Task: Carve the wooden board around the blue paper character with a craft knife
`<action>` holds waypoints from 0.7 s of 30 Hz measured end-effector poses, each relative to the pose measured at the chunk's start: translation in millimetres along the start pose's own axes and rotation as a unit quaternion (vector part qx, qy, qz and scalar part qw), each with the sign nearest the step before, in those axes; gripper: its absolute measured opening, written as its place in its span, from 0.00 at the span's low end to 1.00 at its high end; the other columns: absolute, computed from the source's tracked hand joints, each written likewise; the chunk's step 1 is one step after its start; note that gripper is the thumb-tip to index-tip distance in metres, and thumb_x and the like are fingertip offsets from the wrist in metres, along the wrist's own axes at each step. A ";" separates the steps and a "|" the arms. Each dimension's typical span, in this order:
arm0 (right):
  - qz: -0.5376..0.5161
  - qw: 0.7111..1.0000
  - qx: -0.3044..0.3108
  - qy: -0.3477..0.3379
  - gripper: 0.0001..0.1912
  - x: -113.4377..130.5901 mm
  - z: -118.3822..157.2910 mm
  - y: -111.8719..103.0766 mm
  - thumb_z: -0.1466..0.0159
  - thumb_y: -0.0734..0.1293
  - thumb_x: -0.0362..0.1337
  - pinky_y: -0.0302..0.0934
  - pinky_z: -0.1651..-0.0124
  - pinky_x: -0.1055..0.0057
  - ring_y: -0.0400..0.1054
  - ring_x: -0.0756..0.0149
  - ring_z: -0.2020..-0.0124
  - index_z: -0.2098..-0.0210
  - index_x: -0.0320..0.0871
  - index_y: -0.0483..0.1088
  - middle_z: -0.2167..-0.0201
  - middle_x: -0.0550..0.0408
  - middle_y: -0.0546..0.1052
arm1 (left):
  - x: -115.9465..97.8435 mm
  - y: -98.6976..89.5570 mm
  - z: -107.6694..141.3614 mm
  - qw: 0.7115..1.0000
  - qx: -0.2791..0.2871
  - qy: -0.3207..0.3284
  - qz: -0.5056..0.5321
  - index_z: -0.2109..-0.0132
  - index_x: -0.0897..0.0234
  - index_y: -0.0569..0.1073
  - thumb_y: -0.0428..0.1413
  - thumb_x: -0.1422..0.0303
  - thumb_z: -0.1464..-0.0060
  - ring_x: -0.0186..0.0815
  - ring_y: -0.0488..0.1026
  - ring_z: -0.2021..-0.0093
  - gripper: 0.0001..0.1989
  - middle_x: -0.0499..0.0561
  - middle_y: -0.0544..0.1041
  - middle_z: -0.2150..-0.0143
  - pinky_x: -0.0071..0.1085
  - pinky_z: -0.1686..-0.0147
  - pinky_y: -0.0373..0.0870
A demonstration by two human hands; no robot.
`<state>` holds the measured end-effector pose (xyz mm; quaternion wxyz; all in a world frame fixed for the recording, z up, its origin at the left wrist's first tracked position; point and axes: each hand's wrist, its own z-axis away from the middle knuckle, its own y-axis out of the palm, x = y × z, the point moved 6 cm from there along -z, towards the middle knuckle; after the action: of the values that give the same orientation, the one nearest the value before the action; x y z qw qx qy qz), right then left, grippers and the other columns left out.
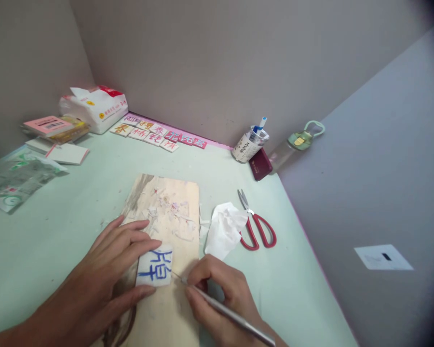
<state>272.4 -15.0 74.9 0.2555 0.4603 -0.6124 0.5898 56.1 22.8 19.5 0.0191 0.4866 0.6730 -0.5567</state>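
Note:
A small white tile [161, 265] with a blue painted character lies on a wooden board [183, 241]. My left hand [112, 270] rests over the board's left side, its fingers and thumb pressing the tile at its upper and lower left edges. In my right hand [220, 294] is a slim metal craft knife [231, 315], held like a pen, its tip close to the tile's right edge. Whether the tip touches the tile is too small to tell. White and coloured shavings [173, 207] are scattered over the far half of the board.
Right of the board lie a crumpled tissue [224, 231] and red-handled scissors [258, 229]. Farther back are painted tiles [139, 133], a pen jar [248, 147], a dark red booklet [261, 165] and a bottle [292, 147]. A tissue pack [97, 108] and plastic packet [18, 178] sit left.

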 end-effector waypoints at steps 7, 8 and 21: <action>-0.097 0.991 0.021 0.090 0.05 -11.5 -3.1 3.9 0.38 0.69 0.32 0.56 0.72 0.77 0.64 0.72 0.75 0.71 0.46 0.70 0.74 0.61 0.73 | 0.1 0.1 -0.8 1.000 0.001 0.007 0.000 0.32 0.47 0.71 0.60 0.51 0.27 0.44 0.65 0.26 0.22 0.46 0.79 0.37 0.41 0.18 0.39; -0.096 0.991 0.021 0.092 0.05 -12.1 -2.9 4.7 0.38 0.69 0.32 0.56 0.72 0.77 0.64 0.72 0.75 0.70 0.45 0.71 0.74 0.61 0.73 | 0.2 0.1 -0.8 1.000 0.000 0.007 0.000 0.32 0.47 0.71 0.59 0.51 0.27 0.44 0.65 0.26 0.22 0.46 0.79 0.37 0.41 0.18 0.39; -0.099 0.990 0.032 0.096 0.06 -11.9 -5.4 5.6 0.37 0.68 0.31 0.55 0.70 0.75 0.63 0.71 0.73 0.70 0.45 0.70 0.73 0.61 0.72 | 5.0 0.0 -0.5 0.999 0.017 0.024 -0.021 0.31 0.47 0.70 0.62 0.54 0.29 0.45 0.66 0.25 0.24 0.46 0.78 0.36 0.42 0.18 0.40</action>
<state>271.7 -7.4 62.9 0.3554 0.4678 -0.5174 0.6222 53.8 26.3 16.8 -0.0174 0.4859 0.6739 -0.5562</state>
